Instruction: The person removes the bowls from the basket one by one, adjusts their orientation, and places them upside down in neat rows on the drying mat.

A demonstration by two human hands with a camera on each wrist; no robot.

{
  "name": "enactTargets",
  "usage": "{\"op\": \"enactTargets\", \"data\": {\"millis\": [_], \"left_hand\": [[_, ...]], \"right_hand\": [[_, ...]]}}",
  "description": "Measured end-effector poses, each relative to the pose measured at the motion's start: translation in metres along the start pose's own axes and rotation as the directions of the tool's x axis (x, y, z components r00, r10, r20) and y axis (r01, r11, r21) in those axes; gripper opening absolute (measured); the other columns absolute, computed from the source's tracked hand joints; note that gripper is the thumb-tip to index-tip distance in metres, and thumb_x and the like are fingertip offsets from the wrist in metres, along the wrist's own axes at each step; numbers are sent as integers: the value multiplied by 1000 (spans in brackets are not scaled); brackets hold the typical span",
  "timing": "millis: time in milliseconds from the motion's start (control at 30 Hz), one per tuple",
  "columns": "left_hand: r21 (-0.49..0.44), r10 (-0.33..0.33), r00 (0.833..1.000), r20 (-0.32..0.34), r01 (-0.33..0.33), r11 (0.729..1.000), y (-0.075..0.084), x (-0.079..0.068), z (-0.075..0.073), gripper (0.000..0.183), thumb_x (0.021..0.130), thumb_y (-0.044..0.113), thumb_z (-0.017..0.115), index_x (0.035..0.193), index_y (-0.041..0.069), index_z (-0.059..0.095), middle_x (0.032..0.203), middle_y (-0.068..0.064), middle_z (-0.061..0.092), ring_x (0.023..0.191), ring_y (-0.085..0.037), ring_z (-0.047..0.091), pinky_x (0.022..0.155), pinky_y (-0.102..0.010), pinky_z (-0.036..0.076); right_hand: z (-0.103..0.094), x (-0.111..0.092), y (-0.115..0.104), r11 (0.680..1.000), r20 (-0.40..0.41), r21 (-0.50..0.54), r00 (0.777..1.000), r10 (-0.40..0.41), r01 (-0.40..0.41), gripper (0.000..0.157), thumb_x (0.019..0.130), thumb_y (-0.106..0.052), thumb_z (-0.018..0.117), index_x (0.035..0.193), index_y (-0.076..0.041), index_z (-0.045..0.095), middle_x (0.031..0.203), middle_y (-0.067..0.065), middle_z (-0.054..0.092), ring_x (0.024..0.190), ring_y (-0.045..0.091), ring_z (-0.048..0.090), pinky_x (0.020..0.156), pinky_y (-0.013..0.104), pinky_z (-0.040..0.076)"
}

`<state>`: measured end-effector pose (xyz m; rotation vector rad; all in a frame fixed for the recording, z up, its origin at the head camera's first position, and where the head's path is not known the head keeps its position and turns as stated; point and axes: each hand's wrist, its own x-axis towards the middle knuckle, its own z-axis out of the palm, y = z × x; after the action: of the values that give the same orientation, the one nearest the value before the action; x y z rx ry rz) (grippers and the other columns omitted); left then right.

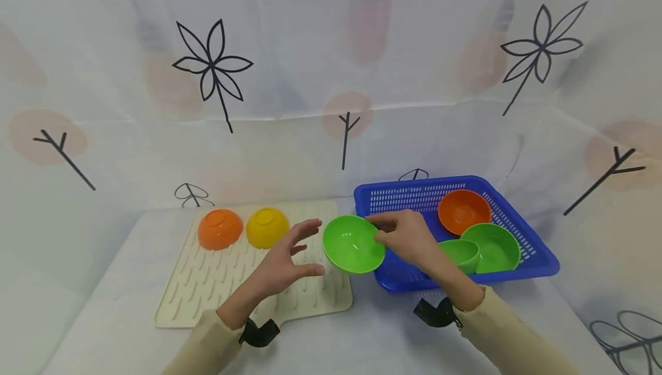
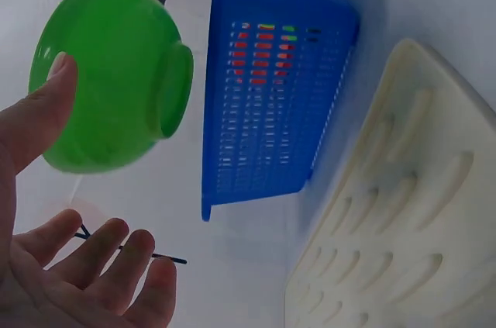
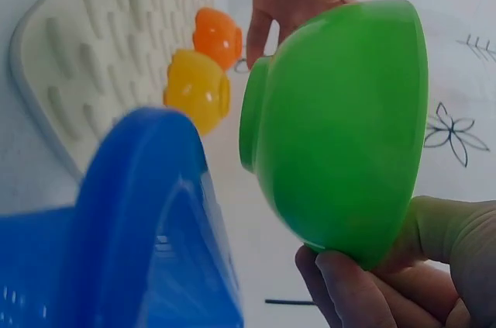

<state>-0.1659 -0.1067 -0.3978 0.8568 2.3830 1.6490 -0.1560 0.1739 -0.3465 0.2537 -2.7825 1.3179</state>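
Note:
A green bowl (image 1: pixel 354 244) hangs in the air between the drying mat and the blue basket, its hollow side facing the head camera. My right hand (image 1: pixel 408 238) pinches its right rim between thumb and fingers, as the right wrist view shows on the bowl's wall (image 3: pixel 341 126). My left hand (image 1: pixel 283 260) is held to the left of the bowl with fingers and thumb spread apart. In the left wrist view the left thumb overlaps the bowl (image 2: pixel 116 80), while the other fingers stand away from it.
The blue basket (image 1: pixel 385 282) at the right holds an orange bowl (image 1: pixel 464 212) and two green bowls (image 1: pixel 499 247). On the cream ridged drying mat (image 1: pixel 222 283) at the left, an orange bowl (image 1: pixel 220 229) and a yellow bowl (image 1: pixel 267 228) lie upside down. A patterned cloth (image 1: pixel 289 157) hangs behind.

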Motion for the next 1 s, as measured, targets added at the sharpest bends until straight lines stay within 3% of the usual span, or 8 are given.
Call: {"op": "enactTargets", "data": {"millis": [367,633,1000], "left_hand": [[-142,-46,998,48,52,988,4,-8,12,92,81,23,85,154,15,31,150,-5,42,134,-29,44,105,-50,44],[-156,-87,996,9,87,984,0,-9,19,93,81,27,85,155,15,29,149,-7,43,131,-28,47,103,-47,47],[-110,-14,1000,-24,11,994,-4,-14,20,97,74,23,90,153,22,34,152,1,42,138,-27,40,102,-52,45]], "right_hand": [[28,-5,-6,999,-58,31,998,-32,34,32,83,0,67,114,-3,74,103,9,74,90,23,72,74,35,60],[33,-10,-6,997,-71,64,997,-31,36,33,84,0,68,116,-2,73,105,10,74,98,28,71,76,37,60],[42,-17,1,991,-99,107,993,-64,75,35,88,-1,71,122,-4,69,112,9,72,102,26,69,84,42,58]]}}
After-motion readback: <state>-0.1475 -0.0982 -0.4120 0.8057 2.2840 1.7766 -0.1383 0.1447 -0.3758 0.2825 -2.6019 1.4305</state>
